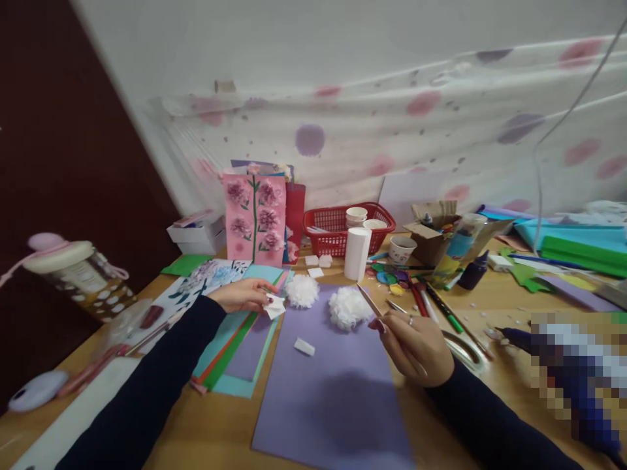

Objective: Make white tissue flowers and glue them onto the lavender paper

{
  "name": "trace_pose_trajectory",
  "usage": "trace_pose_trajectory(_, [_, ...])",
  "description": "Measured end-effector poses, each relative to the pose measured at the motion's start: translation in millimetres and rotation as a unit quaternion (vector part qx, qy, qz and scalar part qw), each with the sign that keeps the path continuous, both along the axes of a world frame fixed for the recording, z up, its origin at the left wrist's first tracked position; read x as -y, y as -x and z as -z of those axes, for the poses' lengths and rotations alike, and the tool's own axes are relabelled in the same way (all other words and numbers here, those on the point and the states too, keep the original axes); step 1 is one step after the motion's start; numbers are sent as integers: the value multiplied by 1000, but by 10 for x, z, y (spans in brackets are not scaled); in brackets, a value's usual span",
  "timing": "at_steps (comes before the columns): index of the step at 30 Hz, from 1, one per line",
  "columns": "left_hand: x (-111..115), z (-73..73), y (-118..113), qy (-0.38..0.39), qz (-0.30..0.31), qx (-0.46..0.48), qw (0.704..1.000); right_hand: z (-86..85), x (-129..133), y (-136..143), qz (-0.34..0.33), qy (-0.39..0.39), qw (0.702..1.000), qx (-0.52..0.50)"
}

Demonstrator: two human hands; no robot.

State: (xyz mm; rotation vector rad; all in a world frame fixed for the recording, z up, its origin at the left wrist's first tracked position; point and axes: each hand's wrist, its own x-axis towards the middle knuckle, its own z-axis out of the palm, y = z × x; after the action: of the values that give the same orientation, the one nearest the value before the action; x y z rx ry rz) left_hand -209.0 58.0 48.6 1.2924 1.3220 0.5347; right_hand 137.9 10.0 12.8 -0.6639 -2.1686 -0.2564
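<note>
Left sleeve [142, 385]: dark, reaching in over the coloured papers [230, 346], could drag them crooked if the arm swings

Left hand [249, 297]: fingers pinching a white paper piece [275, 307] just left of the left pompom, too tight a squeeze could crease it, too loose and it drops

Left pompom [302, 291]: sits at the far end of the purple sheet [328, 405], super close to the left hand, so a stray knuckle could squash or shove it

Loose white strip [304, 346]: lying nearer than the pompoms on the same sheet, looks light, a passing cuff might flick it off

Right pompom [347, 309]: stick tip right by it, can't tell if they touch, a slip could snag the frilly bits imo

Right hand [414, 349]: fingers pinching a slim brown stick [369, 301], a clumsy turn might poke the fluff

Tabletop [171, 427]: wood-look and busy, patterned bottle [81, 274] far left, pink flower card [255, 219] behind the papers, then red basket [326, 238], white roll [357, 254], pens and a cardboard box [428, 235] to the right

Room: dark brown panel [59, 130] at left, pale wall [343, 32] with spotted sheeting [362, 143] across the far side, cord [563, 117] hanging at right
</note>
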Motion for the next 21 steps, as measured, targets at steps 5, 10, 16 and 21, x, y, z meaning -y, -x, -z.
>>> trace_pose_trajectory(5, [68, 247, 13, -244, -80, -181, 949, 36, -1, 31, -8, 4, 999, 37])
trace_pose_trajectory(10, [84, 273, -3, -389, -60, -220, 893, 98, -24, 0, -30, 62, 998, 13])
trace_pose_trajectory(16, [92, 401, -2, -353, 19, -266, 897, 168, -11, -9, -12, 107, 994, 4])
trace_pose_trajectory(21, [59, 447, 14, -349, 36, -277, 894, 156, 13, 15, -13, 113, 993, 15])
